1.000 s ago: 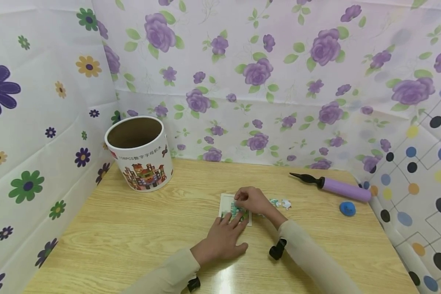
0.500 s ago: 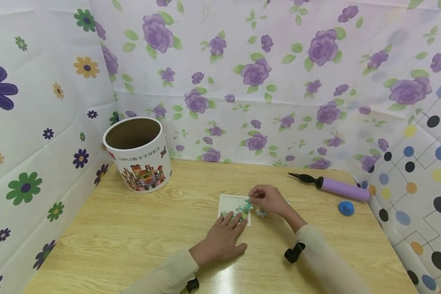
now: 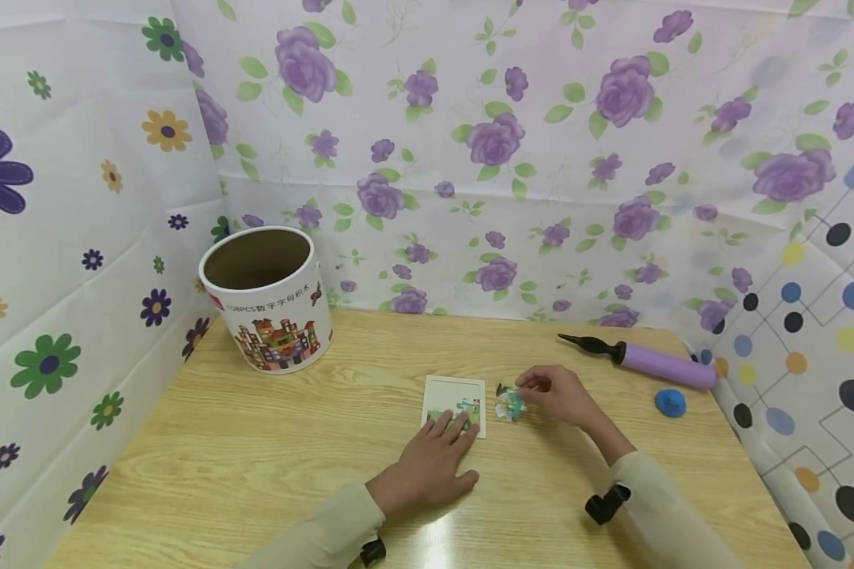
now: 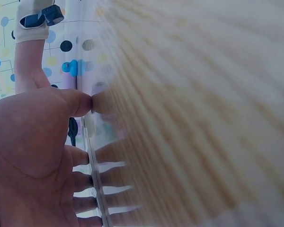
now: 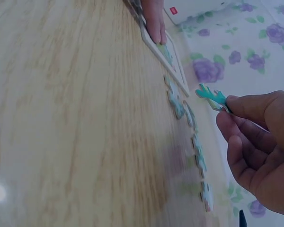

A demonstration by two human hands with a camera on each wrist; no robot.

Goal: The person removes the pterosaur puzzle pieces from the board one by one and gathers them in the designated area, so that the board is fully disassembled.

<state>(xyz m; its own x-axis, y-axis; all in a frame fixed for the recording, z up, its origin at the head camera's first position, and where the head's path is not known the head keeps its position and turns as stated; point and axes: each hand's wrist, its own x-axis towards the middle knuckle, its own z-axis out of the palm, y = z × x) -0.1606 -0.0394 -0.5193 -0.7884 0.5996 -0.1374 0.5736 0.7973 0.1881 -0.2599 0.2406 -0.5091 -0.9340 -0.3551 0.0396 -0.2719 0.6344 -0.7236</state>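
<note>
A white puzzle tray (image 3: 441, 387) lies on the table, with a few green and teal pieces (image 3: 471, 407) fitted along its lower right part. My left hand (image 3: 437, 462) rests on the tray's near side, fingers spread and straight, covering some of the pieces. To the right of the tray, my right hand (image 3: 558, 395) pinches a teal jigsaw piece (image 5: 212, 98) between thumb and index finger. In the right wrist view the piece is held above the table. Several loose jigsaw pieces (image 5: 199, 153) lie below it, beside the tray; the hand partly covers them in the head view.
A white printed bucket (image 3: 285, 324) stands at the back left. Toward the back right lie a purple hand pump (image 3: 665, 366) with a black nozzle and a small blue object (image 3: 671, 403). Flowered cloth (image 3: 413, 197) hangs behind the table.
My right hand has moved right from over the tray to the loose pieces, carrying the teal jigsaw piece out of the tray. The left hand has stayed on the tray.
</note>
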